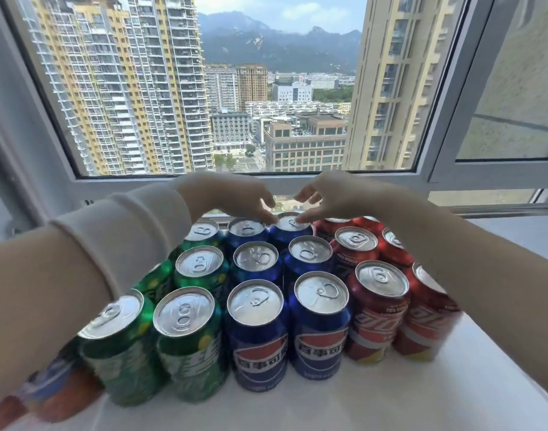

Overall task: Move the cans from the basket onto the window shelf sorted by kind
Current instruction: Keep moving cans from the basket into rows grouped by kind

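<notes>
Single head-worn view faces the window (235,88), looking down from close above the cans (255,301) on the window shelf (453,393).

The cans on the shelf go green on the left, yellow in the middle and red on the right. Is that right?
Not quite. The head view shows the middle cans are blue, not yellow. The green cans stand on the left and the red cans on the right of the shelf.

Blue can (257,337) "百事可", red can (377,315) "FIFA"
</notes>
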Demonstrator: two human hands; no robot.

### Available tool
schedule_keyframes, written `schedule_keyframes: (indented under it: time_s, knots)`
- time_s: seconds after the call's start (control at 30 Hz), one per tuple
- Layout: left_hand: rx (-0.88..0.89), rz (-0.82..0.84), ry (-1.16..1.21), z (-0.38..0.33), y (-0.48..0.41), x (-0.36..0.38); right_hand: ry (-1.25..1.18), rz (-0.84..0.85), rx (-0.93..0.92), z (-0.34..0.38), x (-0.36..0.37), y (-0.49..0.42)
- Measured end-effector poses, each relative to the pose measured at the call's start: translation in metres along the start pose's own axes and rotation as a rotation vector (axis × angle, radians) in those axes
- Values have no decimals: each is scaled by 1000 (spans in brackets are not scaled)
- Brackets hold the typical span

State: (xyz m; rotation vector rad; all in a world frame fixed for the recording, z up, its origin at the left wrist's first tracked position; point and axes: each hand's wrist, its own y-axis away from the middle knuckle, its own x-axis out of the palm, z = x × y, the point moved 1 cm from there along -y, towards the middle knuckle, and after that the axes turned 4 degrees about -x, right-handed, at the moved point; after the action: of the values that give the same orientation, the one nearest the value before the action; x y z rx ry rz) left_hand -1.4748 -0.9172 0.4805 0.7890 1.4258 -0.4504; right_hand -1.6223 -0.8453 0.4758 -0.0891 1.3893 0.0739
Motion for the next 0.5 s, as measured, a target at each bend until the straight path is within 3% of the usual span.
schedule_keyframes:
  time_s: [0.33,0.5]
  knots:
    - [-37,-29,117,23,5,18,-23,87,6,9,11,-17]
    - [-36,-45,151,33,19,9,-6,-8,-46,28,5,-18]
